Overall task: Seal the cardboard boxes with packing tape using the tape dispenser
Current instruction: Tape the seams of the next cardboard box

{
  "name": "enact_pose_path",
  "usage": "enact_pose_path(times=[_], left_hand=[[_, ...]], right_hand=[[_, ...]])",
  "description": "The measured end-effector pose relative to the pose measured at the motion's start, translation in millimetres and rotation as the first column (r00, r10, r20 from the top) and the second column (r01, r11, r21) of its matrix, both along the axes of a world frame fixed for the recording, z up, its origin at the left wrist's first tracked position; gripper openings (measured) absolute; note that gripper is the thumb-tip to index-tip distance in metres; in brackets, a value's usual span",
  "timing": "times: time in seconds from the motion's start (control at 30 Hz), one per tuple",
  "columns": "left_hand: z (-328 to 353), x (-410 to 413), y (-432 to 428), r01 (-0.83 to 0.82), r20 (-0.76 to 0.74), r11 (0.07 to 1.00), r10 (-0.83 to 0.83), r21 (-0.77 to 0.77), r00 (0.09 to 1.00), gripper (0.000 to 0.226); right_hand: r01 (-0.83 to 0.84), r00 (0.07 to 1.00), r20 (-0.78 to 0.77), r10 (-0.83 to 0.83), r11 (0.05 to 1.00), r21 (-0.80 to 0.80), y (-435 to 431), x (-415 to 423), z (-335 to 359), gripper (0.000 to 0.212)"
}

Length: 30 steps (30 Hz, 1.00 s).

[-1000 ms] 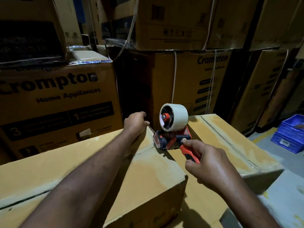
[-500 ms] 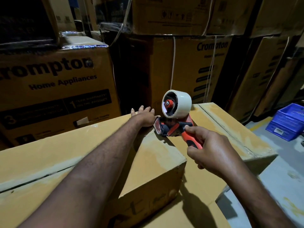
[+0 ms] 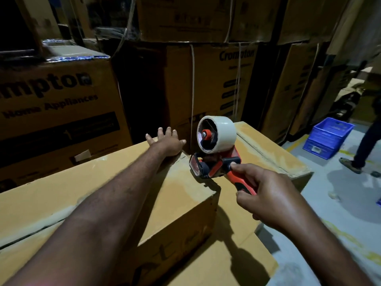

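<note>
A tall plain cardboard box [image 3: 99, 195] fills the lower left; its top flaps meet in a seam running left. My left hand [image 3: 167, 143] lies flat on the box's far corner, fingers spread and straight. My right hand [image 3: 266, 197] grips the red handle of the tape dispenser [image 3: 214, 162], which carries a white tape roll [image 3: 222, 134]. The dispenser's front end sits just above the box's right top edge. A second, lower cardboard box [image 3: 266, 153] lies behind and to the right of the dispenser.
Stacks of printed cardboard cartons [image 3: 55, 104] wall in the back and left. A blue plastic crate [image 3: 327, 137] stands on the grey floor at the right, and a person's legs [image 3: 367, 145] are just beyond it.
My left hand has opened from curled to flat and slid to the box's far corner. The dispenser has drawn back a little toward the box's right edge. A person has come into view at the right.
</note>
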State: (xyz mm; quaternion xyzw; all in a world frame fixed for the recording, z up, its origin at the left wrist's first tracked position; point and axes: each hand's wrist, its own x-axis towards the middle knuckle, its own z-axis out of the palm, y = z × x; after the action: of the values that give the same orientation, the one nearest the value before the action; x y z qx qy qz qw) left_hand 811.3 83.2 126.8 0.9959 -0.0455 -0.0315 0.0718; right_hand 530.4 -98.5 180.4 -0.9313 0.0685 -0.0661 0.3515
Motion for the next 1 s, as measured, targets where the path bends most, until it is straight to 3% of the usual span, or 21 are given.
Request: enact_pose_path(times=[0.07,0.23,0.43,0.6,0.73,1.0], left_hand=[[1,-13,-11,0.013,0.026,0.999,-0.012,-0.031,1.0,0.075],[-7,-39,-18,0.342,-0.082,0.94,-0.34,0.01,0.937,0.066],[0,-44,-12,0.275,-0.088,0.961,-0.272,0.02,0.958,0.073],[-8,-35,-14,0.247,-0.096,0.962,-0.236,0.121,0.967,0.061],[-5,-43,-24,0.21,-0.105,0.963,-0.194,0.169,0.975,0.049],[0,-49,-28,0.159,-0.105,0.972,-0.142,0.175,0.984,0.052]], right_hand=[[0.0,1.0,-0.01,0.0,1.0,0.019,-3,-1,2,0.064],[0.02,1.0,-0.018,-0.019,0.994,0.109,-8,0,2,0.063],[-0.06,0.998,0.005,0.06,0.99,0.13,-9,6,-4,0.064],[-0.117,0.993,0.032,0.114,0.986,0.118,-23,-2,-7,0.066],[-0.103,0.994,0.048,0.098,0.988,0.112,-38,-18,-15,0.065],[-0.096,0.995,0.035,0.092,0.986,0.136,-57,-45,-29,0.063]])
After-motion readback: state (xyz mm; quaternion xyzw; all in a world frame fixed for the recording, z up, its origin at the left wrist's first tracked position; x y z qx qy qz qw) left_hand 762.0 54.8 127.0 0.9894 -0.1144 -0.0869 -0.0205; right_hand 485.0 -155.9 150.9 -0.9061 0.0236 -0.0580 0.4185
